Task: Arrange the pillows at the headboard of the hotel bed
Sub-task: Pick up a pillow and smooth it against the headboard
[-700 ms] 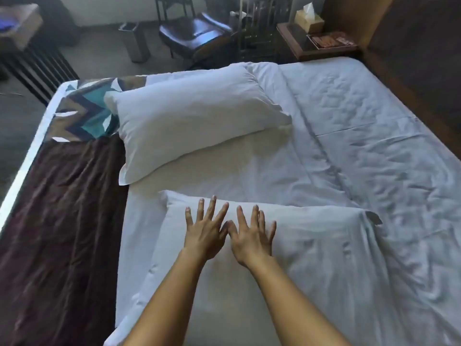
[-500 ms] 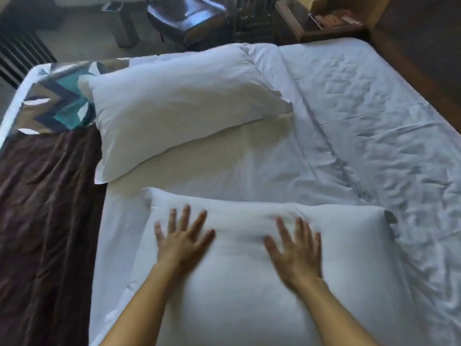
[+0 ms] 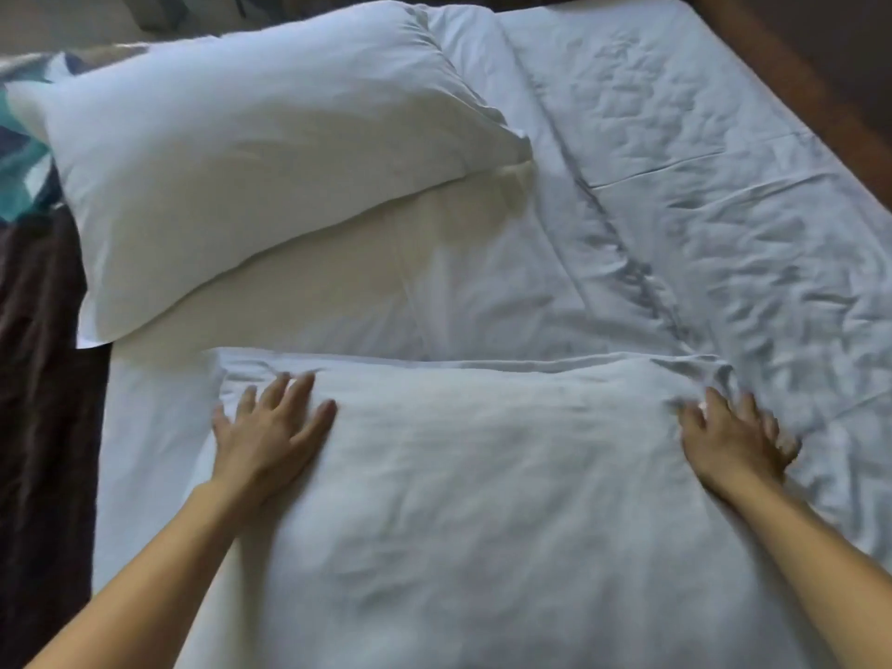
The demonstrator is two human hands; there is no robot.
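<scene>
Both hands lie flat, palms down, fingers spread wide, gripping nothing. Left hand (image 3: 270,434) presses the near pillow (image 3: 482,514) close to its far left corner; right hand (image 3: 736,439) presses near its far right corner, fingertips reaching the pillow's edge, where they are blurred. The two hands sit well apart, with the broad middle of this pillow between them and the bare forearms running back across it toward the camera.

Under the pillow is a white sheet (image 3: 700,210), creased and rumpled beyond the right hand, smoother beyond the left. Left of the left hand, a dark brown blanket (image 3: 43,427) covers the bed's side. Farther out, beyond the left hand and apart from the near pillow, a second pillow (image 3: 251,156) lies at an angle, one corner overhanging the brown blanket. Past it, a patterned teal and navy cover (image 3: 21,171) shows at the frame's edge. Far beyond the right hand, a brown wooden headboard (image 3: 791,84) borders the sheet.

Two pillows, two hands, one bed.
</scene>
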